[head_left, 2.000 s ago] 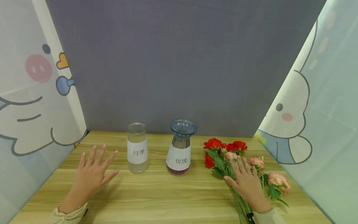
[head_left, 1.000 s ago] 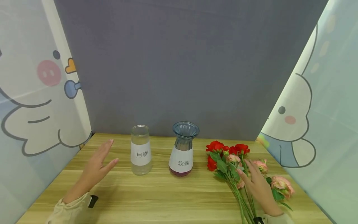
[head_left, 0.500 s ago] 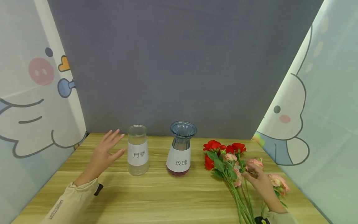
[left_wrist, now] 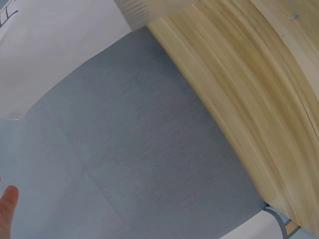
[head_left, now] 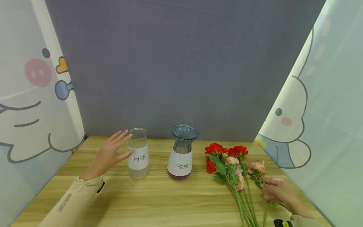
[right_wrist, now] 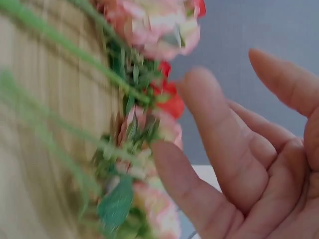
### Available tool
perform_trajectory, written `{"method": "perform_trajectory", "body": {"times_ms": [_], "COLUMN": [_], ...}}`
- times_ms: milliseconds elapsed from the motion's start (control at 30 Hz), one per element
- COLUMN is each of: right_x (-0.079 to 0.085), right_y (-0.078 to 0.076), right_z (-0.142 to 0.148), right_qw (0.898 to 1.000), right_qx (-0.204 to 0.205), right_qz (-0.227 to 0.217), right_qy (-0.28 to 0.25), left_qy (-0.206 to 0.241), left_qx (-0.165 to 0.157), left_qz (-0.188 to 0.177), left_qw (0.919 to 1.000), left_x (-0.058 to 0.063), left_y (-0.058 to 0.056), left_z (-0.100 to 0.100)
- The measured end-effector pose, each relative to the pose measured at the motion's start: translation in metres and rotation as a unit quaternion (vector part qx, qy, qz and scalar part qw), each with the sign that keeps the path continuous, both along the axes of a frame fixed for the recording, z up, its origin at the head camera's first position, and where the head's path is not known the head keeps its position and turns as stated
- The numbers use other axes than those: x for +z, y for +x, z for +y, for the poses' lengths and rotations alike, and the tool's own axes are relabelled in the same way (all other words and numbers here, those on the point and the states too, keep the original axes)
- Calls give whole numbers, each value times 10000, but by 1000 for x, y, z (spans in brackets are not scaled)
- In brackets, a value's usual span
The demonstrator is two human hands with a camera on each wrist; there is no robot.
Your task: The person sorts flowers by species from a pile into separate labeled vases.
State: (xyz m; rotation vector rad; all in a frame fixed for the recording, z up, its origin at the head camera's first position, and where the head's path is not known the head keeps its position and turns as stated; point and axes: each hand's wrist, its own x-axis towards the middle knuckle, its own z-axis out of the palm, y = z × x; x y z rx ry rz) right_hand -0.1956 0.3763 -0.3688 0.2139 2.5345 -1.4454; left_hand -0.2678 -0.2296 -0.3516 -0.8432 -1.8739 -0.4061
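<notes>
My left hand (head_left: 110, 153), fingers straight and thumb apart, is at the left side of a clear glass vase (head_left: 138, 174) with a white paper label. In the left wrist view only a fingertip (left_wrist: 7, 206) shows, beyond the white label (left_wrist: 60, 45). My right hand (head_left: 279, 193) hovers at the pink flowers on the right, covering most of one pink bloom (head_left: 277, 178). Its fingers are loosely bent with a gap before the thumb in the right wrist view, where green stems (right_wrist: 55, 37) and pink blooms (right_wrist: 154, 27) lie beside the fingertips.
A blue fluted glass vase (head_left: 185, 134) with a white label and purplish base stands right of the clear one. Red flowers (head_left: 214, 148) and pink flowers (head_left: 256, 167) lie on the wooden table (head_left: 170, 201). A grey panel (head_left: 181, 69) closes off the back.
My left hand has moved forward and right to the clear vase. My right hand has shifted off the middle of the flowers towards the rightmost pink blooms. The vases stay put.
</notes>
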Motion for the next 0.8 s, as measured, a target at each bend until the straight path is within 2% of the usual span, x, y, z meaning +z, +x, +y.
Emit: {"method": "perform_trajectory", "body": {"times_ms": [67,200,400,500,633,800], "right_x": [-4,-15,-29,-33,-35,-34], "right_y": [2,5,11,16,21,21], "right_z": [9,22,40,47,50,42], "right_qw": [9991,9961,9933,9913,9904,9917], "right_qx": [56,-236,-353,-279,-88,-237], "right_qz": [-356,-799,-863,-947,-1007,-1004], "right_qy": [-224,-297,-680,-869,-938,-766], "left_qy": [-16,-63,-184,-187,-80,176], "left_qx": [-55,-128,-60,-108,-164,-215], "left_qz": [30,81,7,-22,-35,-196], "left_qw": [10000,9999,9998,9998,9998,9994], "left_x": [-2,-5,-5,-6,-11,-19], "left_y": [-2,-5,-9,-10,-11,-12], "left_z": [0,-2,-2,-1,2,8]}}
